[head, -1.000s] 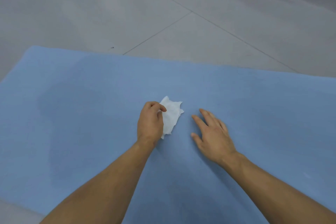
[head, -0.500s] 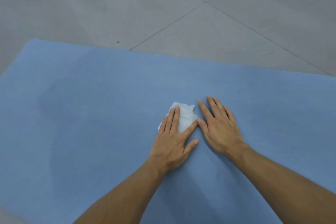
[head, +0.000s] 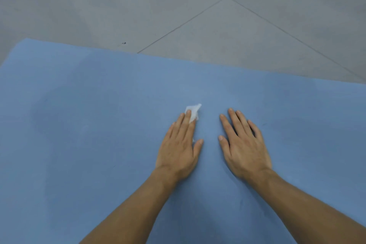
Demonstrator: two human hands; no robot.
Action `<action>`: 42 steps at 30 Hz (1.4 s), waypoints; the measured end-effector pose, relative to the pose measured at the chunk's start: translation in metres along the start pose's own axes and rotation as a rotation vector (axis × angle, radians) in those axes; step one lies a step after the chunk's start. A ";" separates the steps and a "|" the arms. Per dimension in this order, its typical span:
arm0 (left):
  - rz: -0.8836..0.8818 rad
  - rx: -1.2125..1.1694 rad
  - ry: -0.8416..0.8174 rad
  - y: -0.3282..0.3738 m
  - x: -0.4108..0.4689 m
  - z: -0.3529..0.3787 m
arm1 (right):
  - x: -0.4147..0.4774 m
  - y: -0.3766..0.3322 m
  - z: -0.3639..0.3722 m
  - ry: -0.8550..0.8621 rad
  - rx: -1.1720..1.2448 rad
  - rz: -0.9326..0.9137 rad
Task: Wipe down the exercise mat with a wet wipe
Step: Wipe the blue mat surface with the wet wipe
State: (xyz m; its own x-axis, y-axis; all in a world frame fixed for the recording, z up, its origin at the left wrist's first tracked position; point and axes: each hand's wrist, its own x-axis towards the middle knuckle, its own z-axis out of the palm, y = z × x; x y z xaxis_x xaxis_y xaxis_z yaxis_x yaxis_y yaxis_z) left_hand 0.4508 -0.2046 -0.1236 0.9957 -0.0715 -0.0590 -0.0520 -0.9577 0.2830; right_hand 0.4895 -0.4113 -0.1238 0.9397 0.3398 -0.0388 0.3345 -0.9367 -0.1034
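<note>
At frame centre, the left hand [head: 179,146] presses the wet wipe [head: 193,112] flat under straight fingers to scrub the mat [head: 79,125]; the right hand [head: 244,144] lies flat and empty beside it, likely for bracing.

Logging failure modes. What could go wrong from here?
1. The wipe lies crumpled under the flat fingers of the left hand, not gripped; a stroke could leave it behind.
2. It covers only a small patch of the mat, so passes may miss strips.
3. The bare right hand rests on the mat and may re-soil it.
</note>
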 end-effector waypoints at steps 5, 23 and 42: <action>-0.170 -0.012 0.006 -0.010 0.041 -0.005 | 0.000 -0.001 0.000 -0.015 0.009 0.005; 0.231 0.158 -0.153 -0.049 0.036 -0.026 | 0.004 -0.006 -0.004 -0.054 0.005 0.022; -0.325 0.085 -0.082 -0.190 0.007 -0.072 | 0.097 -0.154 -0.001 -0.142 0.082 -0.160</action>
State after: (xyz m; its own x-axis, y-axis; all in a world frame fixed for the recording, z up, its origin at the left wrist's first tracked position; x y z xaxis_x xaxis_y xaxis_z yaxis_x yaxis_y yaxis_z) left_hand 0.4729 -0.0026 -0.1086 0.9520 0.2218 -0.2108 0.2569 -0.9536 0.1567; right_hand 0.5294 -0.2341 -0.1106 0.8538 0.4973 -0.1541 0.4659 -0.8619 -0.2001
